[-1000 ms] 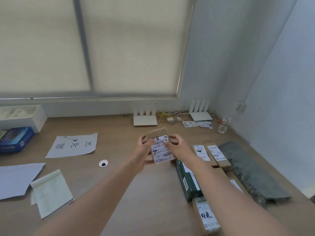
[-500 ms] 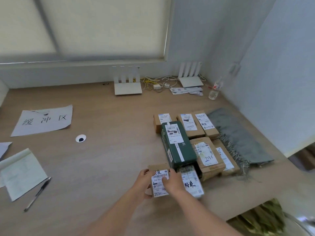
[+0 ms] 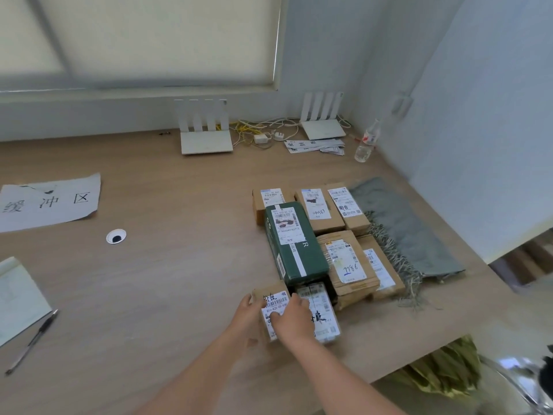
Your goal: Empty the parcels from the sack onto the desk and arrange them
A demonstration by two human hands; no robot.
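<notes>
A: We're at the near edge of the parcel block, and both hands are on a small cardboard parcel (image 3: 270, 307) with a white shipping label. The left hand (image 3: 244, 317) cups its left side, the right hand (image 3: 291, 320) lies across the label with fingers pressing down.

B: Right, so both are grasping it, and it looks to be resting on the desk (image 3: 167, 280), just beside the white-labelled parcel (image 3: 321, 313) on its right.

A: And its far edge sits near the green box (image 3: 294, 244). We judge this is the squaring-up step: slide it right until the sides touch, label up.

B: We'd keep the push low and flat, so the little box doesn't tip or ride onto its neighbour.

A: Also line its front edge with the neighbour's, so the row reads straight like the cardboard parcels (image 3: 326, 208) at the back.

B: One caution: the desk edge is close on the near right. Nudge gently, or the row creeps towards it.

A: The green woven sack (image 3: 443, 369) shows below that edge; whether it holds more, we can't tell.
</notes>
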